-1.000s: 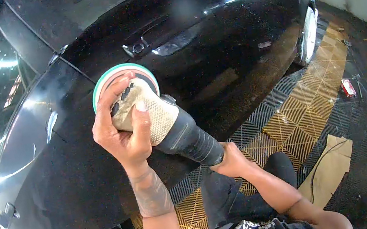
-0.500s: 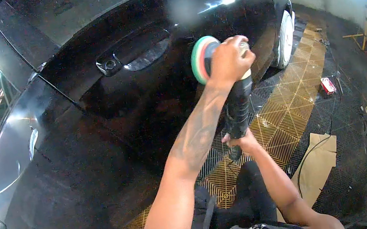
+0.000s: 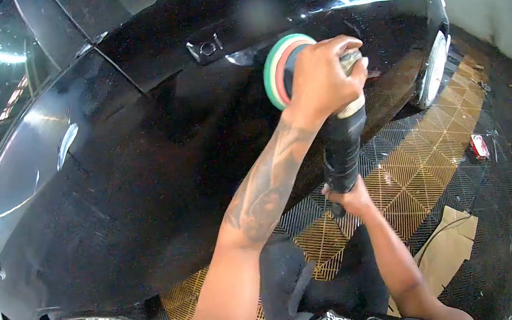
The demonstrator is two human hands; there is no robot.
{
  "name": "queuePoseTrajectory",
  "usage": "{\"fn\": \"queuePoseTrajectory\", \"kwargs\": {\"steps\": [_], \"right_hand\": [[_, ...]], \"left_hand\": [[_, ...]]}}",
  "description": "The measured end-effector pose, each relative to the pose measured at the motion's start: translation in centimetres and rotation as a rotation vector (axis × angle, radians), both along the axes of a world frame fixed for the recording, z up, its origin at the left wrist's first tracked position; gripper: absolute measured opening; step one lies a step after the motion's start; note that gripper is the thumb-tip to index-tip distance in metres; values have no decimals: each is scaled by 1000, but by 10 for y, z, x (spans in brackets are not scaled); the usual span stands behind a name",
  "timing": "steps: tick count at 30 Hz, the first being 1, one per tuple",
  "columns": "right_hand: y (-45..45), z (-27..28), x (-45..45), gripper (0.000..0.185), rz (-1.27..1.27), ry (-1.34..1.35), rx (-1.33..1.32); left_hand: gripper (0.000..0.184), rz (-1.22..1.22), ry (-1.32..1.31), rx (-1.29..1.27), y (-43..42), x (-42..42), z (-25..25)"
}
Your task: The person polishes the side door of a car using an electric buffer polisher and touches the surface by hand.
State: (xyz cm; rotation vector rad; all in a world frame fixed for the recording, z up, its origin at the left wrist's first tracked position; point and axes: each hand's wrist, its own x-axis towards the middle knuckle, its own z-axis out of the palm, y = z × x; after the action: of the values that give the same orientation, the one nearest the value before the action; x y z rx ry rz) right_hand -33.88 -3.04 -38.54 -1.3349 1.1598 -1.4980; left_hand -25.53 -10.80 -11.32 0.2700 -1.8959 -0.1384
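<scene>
A car polisher point(image 3: 344, 144) with a dark body is held in both hands against the side of a glossy black car point(image 3: 140, 201). My left hand point(image 3: 322, 80) wraps around its head, just behind the round pad point(image 3: 275, 73) with its green face and pale and red layers. Lower down, my right hand point(image 3: 353, 199) is closed around the rear end of the body. The pad's face is turned toward the door panel beside the door handle point(image 3: 241, 58), partly hiding it; whether it touches the paint I cannot tell.
Black and yellow slatted tiles point(image 3: 410, 181) cover the floor beside the car. A flattened cardboard piece point(image 3: 452, 245) with a dark cord point(image 3: 437, 234) lies at the right. Farther off are a small red and white box point(image 3: 479, 146) and a pale wall point(image 3: 482, 3).
The polisher has moved along the door toward the handle and now covers part of it. My view has shifted, so the car and floor appear farther right. Both hands keep their hold.
</scene>
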Motion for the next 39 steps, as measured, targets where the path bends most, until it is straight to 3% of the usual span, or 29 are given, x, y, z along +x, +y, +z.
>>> {"fn": "queuePoseTrajectory", "kwargs": {"steps": [5,9,12,16,19,22,25,29,32,36,39], "right_hand": [[11,14,70,22,-53,140,-28],[28,56,96,34,33,271,100],[19,43,93,37,52,266,70],[11,26,64,35,-19,305,61],[7,17,30,28,-84,322,86],[-3,-14,-3,26,-38,160,44],[-2,-14,-2,27,-18,78,-2],[1,-8,22,27,-4,93,64],[10,8,54,28,-48,282,63],[28,70,92,40,-92,360,98],[19,69,98,45,78,285,27]], "left_hand": [[23,68,-26,-80,34,98,9],[23,125,135,-36,59,164,7],[25,27,315,36,67,178,-9],[26,-4,260,4,50,152,-27],[27,57,79,-175,28,98,-21],[27,-104,-4,109,3,32,-31],[25,-110,-56,58,-3,7,-29],[22,-83,43,2,12,54,-27],[23,-27,83,38,41,115,-16],[27,31,168,-4,60,181,-8],[29,-1,235,-5,64,201,-6]]}}
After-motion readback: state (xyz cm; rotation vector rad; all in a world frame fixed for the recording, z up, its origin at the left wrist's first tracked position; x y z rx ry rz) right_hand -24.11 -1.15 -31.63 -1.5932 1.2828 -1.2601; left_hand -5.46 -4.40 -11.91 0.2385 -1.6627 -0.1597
